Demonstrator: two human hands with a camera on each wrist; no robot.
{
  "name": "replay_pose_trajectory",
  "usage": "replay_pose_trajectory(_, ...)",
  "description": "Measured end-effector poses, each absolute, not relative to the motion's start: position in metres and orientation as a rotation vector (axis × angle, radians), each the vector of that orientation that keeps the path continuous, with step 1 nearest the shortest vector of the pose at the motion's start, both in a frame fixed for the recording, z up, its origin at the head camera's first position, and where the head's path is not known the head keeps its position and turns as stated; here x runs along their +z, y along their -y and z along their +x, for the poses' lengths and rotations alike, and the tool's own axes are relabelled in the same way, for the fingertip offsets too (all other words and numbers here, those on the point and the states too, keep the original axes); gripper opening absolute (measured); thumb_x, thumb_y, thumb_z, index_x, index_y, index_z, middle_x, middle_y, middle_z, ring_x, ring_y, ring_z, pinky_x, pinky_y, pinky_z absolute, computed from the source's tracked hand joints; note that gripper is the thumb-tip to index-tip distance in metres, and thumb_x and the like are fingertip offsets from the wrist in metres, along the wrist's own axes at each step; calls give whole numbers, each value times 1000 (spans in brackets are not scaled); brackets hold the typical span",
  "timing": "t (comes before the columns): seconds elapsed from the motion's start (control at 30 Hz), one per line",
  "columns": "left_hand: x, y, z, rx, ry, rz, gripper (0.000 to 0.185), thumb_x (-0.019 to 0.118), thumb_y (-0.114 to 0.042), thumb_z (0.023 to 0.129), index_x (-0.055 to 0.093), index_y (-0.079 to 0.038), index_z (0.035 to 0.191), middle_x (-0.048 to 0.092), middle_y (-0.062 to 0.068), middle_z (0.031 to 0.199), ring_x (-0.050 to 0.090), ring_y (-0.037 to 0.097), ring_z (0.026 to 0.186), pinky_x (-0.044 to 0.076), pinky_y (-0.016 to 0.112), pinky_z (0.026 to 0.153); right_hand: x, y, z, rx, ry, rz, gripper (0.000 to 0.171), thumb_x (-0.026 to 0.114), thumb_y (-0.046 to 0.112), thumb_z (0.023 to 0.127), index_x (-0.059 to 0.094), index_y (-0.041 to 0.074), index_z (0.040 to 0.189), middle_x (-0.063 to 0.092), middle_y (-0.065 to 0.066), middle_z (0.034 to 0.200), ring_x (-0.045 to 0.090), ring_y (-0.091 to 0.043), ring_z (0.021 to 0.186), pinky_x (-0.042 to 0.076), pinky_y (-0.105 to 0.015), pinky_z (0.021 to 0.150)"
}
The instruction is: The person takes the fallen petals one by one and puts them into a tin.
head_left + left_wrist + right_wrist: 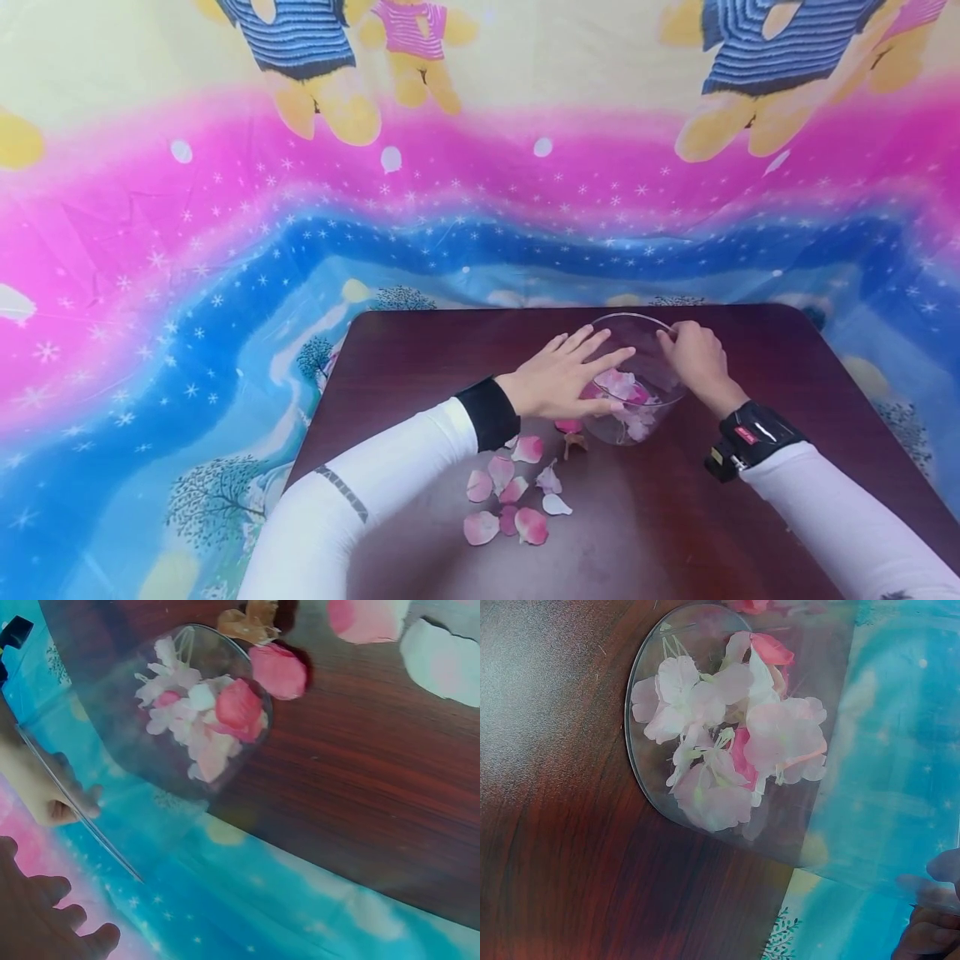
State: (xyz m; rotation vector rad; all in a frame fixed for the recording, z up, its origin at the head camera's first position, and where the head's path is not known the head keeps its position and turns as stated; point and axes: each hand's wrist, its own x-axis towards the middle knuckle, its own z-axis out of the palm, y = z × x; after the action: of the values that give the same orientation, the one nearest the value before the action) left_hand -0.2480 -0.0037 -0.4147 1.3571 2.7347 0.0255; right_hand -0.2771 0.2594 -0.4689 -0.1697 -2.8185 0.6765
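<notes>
Glass bowl [637, 379] w/ pink & white blossoms [626, 387] is set on dark wood table [420, 350], far-centre. Its rim is pinched by right hand [697, 358]; left hand [562, 379], fingers straight, is laid against its near side. Loose petals [510, 500] are scattered just beside it, nearer the person.

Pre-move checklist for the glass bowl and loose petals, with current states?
1. Right hand has a grip on the glass bowl rim: ok, fingers curl over the far edge.
2. Left hand free to pick: ok, fingers straight, resting against the bowl's near side, holding nothing.
3. Bowl seated flat on the table: cannot tell.
4. Flowers inside the bowl: ok.
5. Loose petals within easy reach: ok, on the table beside the left forearm.
6. Bowl away from the table edge: ok.
</notes>
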Motion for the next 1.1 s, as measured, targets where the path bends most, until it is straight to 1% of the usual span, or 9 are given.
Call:
replay_pose_trajectory(0.2, -415, 22, -251, 72, -2762, 1324, 79, 37, -72, 97, 2, -43, 161, 7, 1, 173, 3, 23, 161, 12, 48, 130, -469, -260, -278, 683, 2827, -177, 32, 58, 26, 101, 70, -2, 91, 66, -19, 74, 61, -35, 69, 44, -45, 54)
replay_pose_trajectory(0.43, -420, 46, -253, 153, -2778, 1316, 79, 41, -70, 98, 5, -40, 162, 11, 3, 172, 5, 24, 161, 14, 48, 129, -469, -259, -277, 683, 2834, -176, 33, 57, 27, 101, 69, -2, 91, 63, -16, 72, 59, -32, 67, 42, -42, 54)
replay_pose_trajectory(0.53, -424, 55, -253, 174, -2785, 1308, 79, 41, -69, 98, 8, -38, 163, 13, 5, 172, 7, 26, 161, 17, 49, 129, -468, -258, -277, 691, 2840, -182, 32, 57, 27, 101, 70, -2, 93, 63, -16, 72, 58, -32, 67, 42, -41, 54)
replay_pose_trajectory(0.7, -435, 70, -255, 212, -2788, 1293, 79, 44, -67, 99, 13, -34, 163, 19, 9, 171, 14, 31, 159, 24, 52, 126, -467, -257, -277, 692, 2847, -195, 33, 57, 27, 101, 70, -3, 96, 66, -17, 75, 59, -32, 69, 42, -41, 54)
replay_pose_trajectory(0.8, -444, 80, -255, 222, -2782, 1263, 78, 44, -66, 99, 14, -33, 163, 22, 10, 170, 19, 32, 158, 28, 53, 125, -468, -258, -277, 690, 2849, -198, 33, 57, 27, 102, 70, -2, 95, 64, -17, 74, 58, -32, 68, 42, -41, 54)
replay_pose_trajectory(0.9, -455, 91, -254, 224, -2775, 1238, 78, 46, -65, 99, 18, -31, 163, 26, 11, 168, 24, 31, 157, 32, 52, 123, -468, -258, -278, 688, 2845, -195, 34, 57, 27, 102, 70, -2, 93, 64, -17, 73, 58, -32, 68, 42, -41, 54)
replay_pose_trajectory(1.1, -481, 110, -245, 238, -2745, 1150, 75, 58, -56, 97, 30, -24, 160, 35, 13, 163, 35, 31, 151, 37, 50, 120, -471, -259, -279, 690, 2846, -190, 34, 57, 28, 102, 70, -3, 96, 66, -19, 75, 60, -33, 68, 42, -40, 53)
